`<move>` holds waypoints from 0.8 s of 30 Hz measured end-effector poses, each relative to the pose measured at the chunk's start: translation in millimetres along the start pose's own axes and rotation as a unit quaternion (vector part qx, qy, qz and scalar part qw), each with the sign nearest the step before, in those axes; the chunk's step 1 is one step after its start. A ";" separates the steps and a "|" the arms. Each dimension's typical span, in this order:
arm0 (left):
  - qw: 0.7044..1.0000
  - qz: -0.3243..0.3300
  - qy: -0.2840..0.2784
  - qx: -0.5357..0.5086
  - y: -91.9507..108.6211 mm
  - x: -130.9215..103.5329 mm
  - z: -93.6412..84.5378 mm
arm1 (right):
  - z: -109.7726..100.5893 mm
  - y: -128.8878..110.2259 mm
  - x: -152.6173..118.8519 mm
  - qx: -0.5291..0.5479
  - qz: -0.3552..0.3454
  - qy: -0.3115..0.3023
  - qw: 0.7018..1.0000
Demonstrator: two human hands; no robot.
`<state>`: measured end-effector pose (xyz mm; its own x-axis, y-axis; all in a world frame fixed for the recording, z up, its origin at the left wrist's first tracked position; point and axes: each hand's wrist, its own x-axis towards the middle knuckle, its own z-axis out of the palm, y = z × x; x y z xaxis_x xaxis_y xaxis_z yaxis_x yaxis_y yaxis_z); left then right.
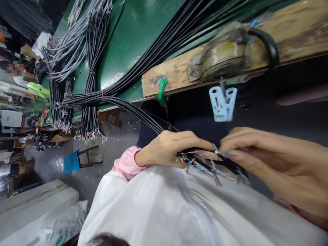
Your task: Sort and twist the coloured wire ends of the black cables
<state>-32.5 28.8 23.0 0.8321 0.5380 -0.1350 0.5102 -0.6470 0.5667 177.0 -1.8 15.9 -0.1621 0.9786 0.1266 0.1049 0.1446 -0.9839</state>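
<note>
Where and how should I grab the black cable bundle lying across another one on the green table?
Probably grip the cable bundle at its red tie, coming from above: it gathers together there, splits apart toward picture right, and lies over the other black bundle.

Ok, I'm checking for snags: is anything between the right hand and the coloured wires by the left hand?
Nothing visible: the right hand is right at the coloured wires beside the left hand, though blur hides its exact grip. The light-blue clip sits higher in view, out of the way.
</note>
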 end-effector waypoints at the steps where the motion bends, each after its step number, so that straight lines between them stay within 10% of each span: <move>1: 0.999 -0.032 0.014 -0.018 -1.1 -3.9 3.9 | 3.9 -0.4 3.9 0.038 -0.001 -0.024 0.999; 5: 0.995 -0.047 0.053 -0.065 -2.0 -14.1 14.7 | 19.0 -0.4 8.6 0.069 0.004 -0.033 0.997; 11: 0.999 0.003 -0.003 -0.036 -9.4 -15.5 15.4 | 23.3 5.5 5.9 -0.151 -0.208 0.047 0.965; 17: 0.993 0.096 0.040 -0.057 -18.1 -16.5 16.3 | 13.9 15.5 3.6 -0.194 -0.209 0.158 0.946; 24: 0.990 0.096 0.047 -0.097 -17.2 -12.3 11.1 | 20.9 13.4 2.5 -0.222 -0.281 0.101 0.928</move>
<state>-49.1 27.3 5.9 0.8811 0.4689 0.0609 0.2862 -0.6314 0.7207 157.6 -0.4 0.4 -0.1312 0.7311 0.6695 0.4608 0.6430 -0.6118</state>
